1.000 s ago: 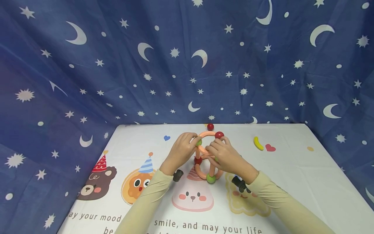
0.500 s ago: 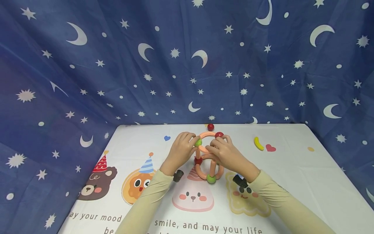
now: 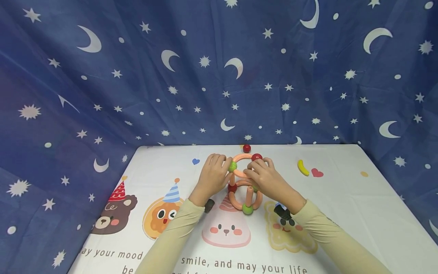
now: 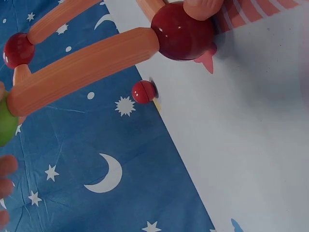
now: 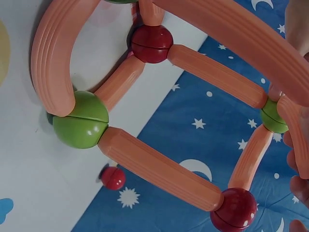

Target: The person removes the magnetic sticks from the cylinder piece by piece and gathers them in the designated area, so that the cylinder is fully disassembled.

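Note:
A toy frame of orange rods joined by red and green balls stands upright, with a lower ring (image 3: 234,203) on the table and an upper ring (image 3: 242,156) above it. My left hand (image 3: 213,175) pinches the green ball (image 3: 233,166) at the upper ring's left. With fingertips and thumb, my right hand (image 3: 265,179) holds the curved rod (image 3: 239,173) along the upper ring's front. A red ball (image 3: 257,157) sits behind the right fingers. From the front green ball (image 3: 247,209) rises a straight rod (image 3: 249,196), its top end bare. The right wrist view shows several joints close up.
Behind the frame, a loose red ball (image 3: 246,148) lies near the table's back edge. A yellow banana-shaped piece (image 3: 302,168) is to the right. A starry blue curtain (image 3: 219,95) hangs behind the printed white tablecloth (image 3: 356,213).
My right hand has shifted slightly right and the near upright rod's top now shows. My left fingers have drawn back slightly, exposing more of the green ball. The lower ring stays put.

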Demonstrator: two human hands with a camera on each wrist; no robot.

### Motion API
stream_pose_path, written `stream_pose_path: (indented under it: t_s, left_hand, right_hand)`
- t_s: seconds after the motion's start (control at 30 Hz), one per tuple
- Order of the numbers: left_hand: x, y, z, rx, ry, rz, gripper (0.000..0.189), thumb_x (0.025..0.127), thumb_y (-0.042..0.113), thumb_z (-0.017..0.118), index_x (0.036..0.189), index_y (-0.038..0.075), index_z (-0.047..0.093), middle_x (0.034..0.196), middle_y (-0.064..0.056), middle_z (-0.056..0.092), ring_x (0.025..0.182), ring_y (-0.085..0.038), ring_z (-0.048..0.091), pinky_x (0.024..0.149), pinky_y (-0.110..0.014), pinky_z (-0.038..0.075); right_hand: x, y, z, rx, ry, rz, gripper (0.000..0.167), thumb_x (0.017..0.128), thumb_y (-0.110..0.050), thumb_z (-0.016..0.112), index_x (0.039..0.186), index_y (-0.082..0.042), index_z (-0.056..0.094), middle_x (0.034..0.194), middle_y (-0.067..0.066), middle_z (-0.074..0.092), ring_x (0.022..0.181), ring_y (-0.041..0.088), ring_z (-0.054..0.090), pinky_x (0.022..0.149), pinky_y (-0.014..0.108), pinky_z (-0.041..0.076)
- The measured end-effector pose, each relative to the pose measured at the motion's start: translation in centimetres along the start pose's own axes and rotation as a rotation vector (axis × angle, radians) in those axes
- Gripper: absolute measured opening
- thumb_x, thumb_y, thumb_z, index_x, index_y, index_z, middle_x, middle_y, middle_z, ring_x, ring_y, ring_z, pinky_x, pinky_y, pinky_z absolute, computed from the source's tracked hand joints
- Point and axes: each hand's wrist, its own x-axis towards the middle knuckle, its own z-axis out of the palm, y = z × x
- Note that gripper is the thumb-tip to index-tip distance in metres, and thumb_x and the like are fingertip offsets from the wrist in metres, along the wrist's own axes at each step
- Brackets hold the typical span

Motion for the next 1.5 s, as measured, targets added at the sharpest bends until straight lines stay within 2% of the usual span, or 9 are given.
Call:
stream_pose_path:
  t_s: [0.33, 0.53, 0.63, 0.77, 1.07, 1.1, 1.2, 1.33, 1.5]
  left_hand:
    - [-0.1, 0.3, -0.1, 0.059, -0.041, -0.07, 0.042, 0.079, 0.042, 0.07, 0.112, 0.019, 0.058, 0.094, -0.006, 0.058, 0.092, -0.021, 0.056, 0.094, -0.037, 0.043]
    - [0.0, 0.3, 0.0, 0.029, -0.03, -0.079, 0.04, 0.079, 0.041, 0.071, 0.109, 0.019, 0.058, 0.092, -0.005, 0.058, 0.091, -0.021, 0.055, 0.094, -0.037, 0.043]
    - [-0.1, 0.2, 0.1, 0.015, -0.025, -0.075, 0.039, 0.079, 0.04, 0.071, 0.109, 0.019, 0.058, 0.092, -0.004, 0.058, 0.091, -0.021, 0.055, 0.094, -0.037, 0.043]
    - [-0.1, 0.2, 0.1, -0.002, -0.029, -0.071, 0.038, 0.08, 0.039, 0.071, 0.11, 0.019, 0.059, 0.092, -0.004, 0.059, 0.09, -0.02, 0.055, 0.094, -0.036, 0.043]
    - [-0.1, 0.3, 0.0, -0.031, -0.049, -0.08, 0.04, 0.08, 0.037, 0.072, 0.113, 0.019, 0.059, 0.092, -0.004, 0.059, 0.09, -0.021, 0.055, 0.094, -0.036, 0.043]
    - [-0.1, 0.3, 0.0, -0.034, -0.049, -0.081, 0.04, 0.08, 0.037, 0.072, 0.113, 0.019, 0.059, 0.092, -0.004, 0.059, 0.09, -0.021, 0.055, 0.093, -0.036, 0.043]
    - [-0.2, 0.3, 0.1, -0.044, -0.046, -0.083, 0.04, 0.079, 0.036, 0.072, 0.113, 0.019, 0.059, 0.091, -0.004, 0.058, 0.09, -0.021, 0.055, 0.093, -0.036, 0.043]
    - [-0.3, 0.4, 0.1, -0.06, -0.036, -0.085, 0.04, 0.08, 0.035, 0.072, 0.114, 0.018, 0.059, 0.091, -0.004, 0.059, 0.089, -0.021, 0.055, 0.092, -0.036, 0.043]
    - [-0.3, 0.3, 0.2, -0.067, -0.025, -0.083, 0.041, 0.079, 0.034, 0.073, 0.113, 0.017, 0.059, 0.09, -0.005, 0.058, 0.088, -0.021, 0.055, 0.091, -0.036, 0.044]
  right_hand:
    - [-0.2, 0.0, 0.2, 0.016, -0.008, 0.01, 0.022, 0.075, -0.016, 0.076, 0.094, -0.01, 0.067, 0.09, 0.002, 0.059, 0.091, 0.02, 0.052, 0.086, 0.049, 0.042]
    - [-0.3, -0.1, 0.3, 0.045, 0.012, -0.006, 0.021, 0.087, -0.03, 0.065, 0.091, -0.01, 0.068, 0.086, 0.001, 0.059, 0.089, 0.02, 0.053, 0.086, 0.048, 0.04]
    - [-0.4, 0.0, 0.5, 0.053, 0.033, -0.013, 0.019, 0.084, -0.027, 0.07, 0.09, -0.009, 0.068, 0.084, 0.002, 0.058, 0.088, 0.02, 0.053, 0.084, 0.048, 0.04]
    - [-0.6, 0.1, 0.5, 0.062, 0.057, -0.002, 0.026, 0.07, -0.019, 0.08, 0.09, -0.007, 0.068, 0.084, 0.002, 0.058, 0.088, 0.021, 0.053, 0.083, 0.048, 0.04]
    - [-1.4, 0.9, 0.2, 0.043, 0.083, 0.024, 0.03, 0.072, -0.017, 0.078, 0.098, -0.008, 0.065, 0.095, 0.007, 0.062, 0.092, 0.025, 0.055, 0.083, 0.049, 0.039]
    - [-1.6, 1.0, 0.1, 0.042, 0.085, 0.028, 0.031, 0.073, -0.018, 0.077, 0.1, -0.008, 0.065, 0.095, 0.007, 0.062, 0.092, 0.025, 0.055, 0.084, 0.049, 0.038]
    - [-2.0, 1.3, -0.3, 0.046, 0.103, 0.045, 0.026, 0.089, -0.028, 0.063, 0.105, -0.007, 0.065, 0.094, 0.007, 0.061, 0.093, 0.025, 0.054, 0.083, 0.049, 0.037]
    - [-2.5, 1.9, -1.0, 0.05, 0.142, 0.068, 0.043, 0.098, -0.039, 0.037, 0.105, -0.007, 0.065, 0.091, 0.007, 0.059, 0.092, 0.027, 0.053, 0.082, 0.049, 0.036]
    - [-3.5, 2.9, -2.0, 0.048, 0.171, 0.086, 0.043, 0.098, -0.038, 0.038, 0.099, -0.005, 0.064, 0.091, 0.01, 0.059, 0.091, 0.028, 0.051, 0.081, 0.05, 0.034]
